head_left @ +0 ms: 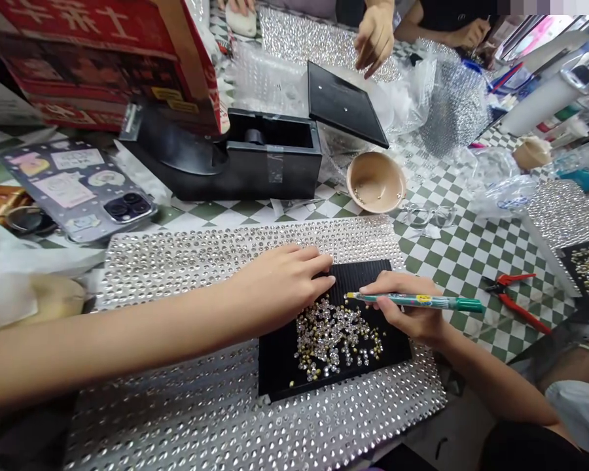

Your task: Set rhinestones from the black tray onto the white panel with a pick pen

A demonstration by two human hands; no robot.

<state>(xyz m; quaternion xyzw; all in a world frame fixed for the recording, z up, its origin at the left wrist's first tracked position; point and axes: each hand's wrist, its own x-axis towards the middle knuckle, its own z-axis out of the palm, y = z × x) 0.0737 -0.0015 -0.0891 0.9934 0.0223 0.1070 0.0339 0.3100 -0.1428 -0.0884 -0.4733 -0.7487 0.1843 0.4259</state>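
A black ridged tray [282, 356] lies tilted on a sheet studded with shiny rhinestones [177, 418]. Loose clear and gold-backed stones [331, 337] are spread over the tray's middle. My left hand [287, 284] rests at the tray's upper left edge, fingers bent and close together; whether it pinches a stone is hidden. In my right hand [412, 304] is a green pen-like tool [427, 301], held between thumb and fingers with its yellowish tip pointing left, just above the stones.
Behind the sheet stand a black tape dispenser [275, 163] and a beige bowl [376, 182] with a few stones. A phone [78, 190] lies left, red-handled pliers [517, 297] right. Another person's hand [375, 39] is over a black lid [346, 104]; a red bag [108, 65] stands upper left.
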